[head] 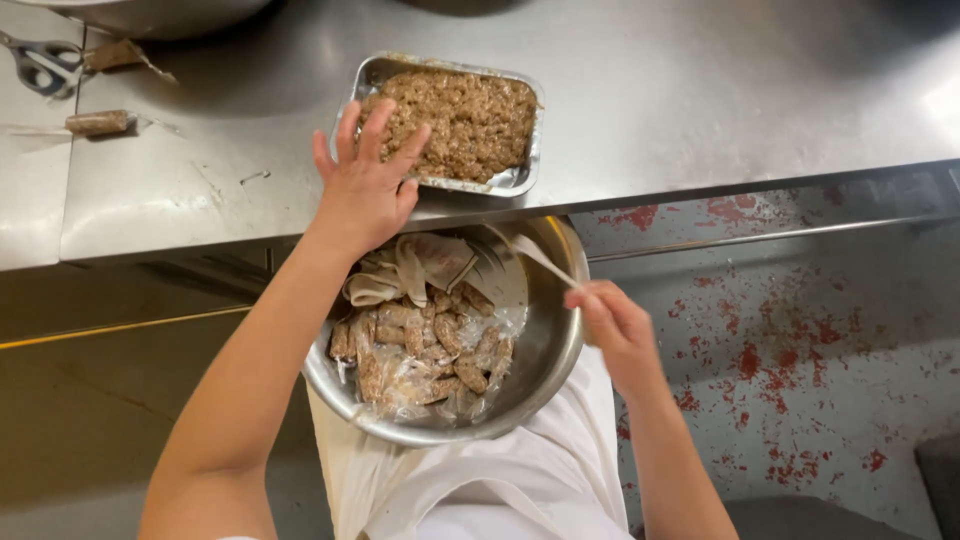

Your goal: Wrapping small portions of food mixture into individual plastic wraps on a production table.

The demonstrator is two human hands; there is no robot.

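My left hand (366, 178) reaches forward with fingers spread and rests on the brown minced mixture (470, 120) at the left end of a foil tray (516, 180) on the steel counter. My right hand (618, 325) hangs over the right rim of a round steel bowl (560, 345) and pinches a thin pale strip (540, 258) that stretches up and left over the bowl. The bowl sits on my lap and holds several small brown sausage-like pieces (425, 345) with crumpled clear wrappers (410, 270).
The steel counter (700, 90) runs across the top. Scissors (42, 62) lie at its far left beside two wrapped brown pieces (100, 122). A big steel bowl rim (150, 14) shows at the top left. The grey floor (800, 350) at right has red speckles.
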